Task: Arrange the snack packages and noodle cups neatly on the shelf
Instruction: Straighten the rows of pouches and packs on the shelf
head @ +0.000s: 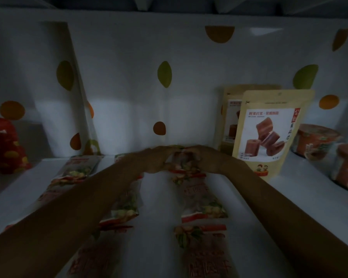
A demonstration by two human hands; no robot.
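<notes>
Both my hands reach deep into a dim white shelf [159, 207]. My left hand [155, 160] and my right hand [204, 157] together grip the far end of a clear snack packet [184, 167] with red and green print, at the back of the middle row. More flat packets of the same kind lie in rows toward me: one row at the left [74, 175], one under my left forearm [123, 209], one at the right [203, 209]. Two tan stand-up pouches [269, 133] stand upright right of my hands. Noodle cups [315, 141] sit at the far right.
A red snack bag [4, 145] stands at the far left. The back wall [129, 87] is white with green and orange leaf shapes. A white panel [56, 87] with the same print leans at the left rear.
</notes>
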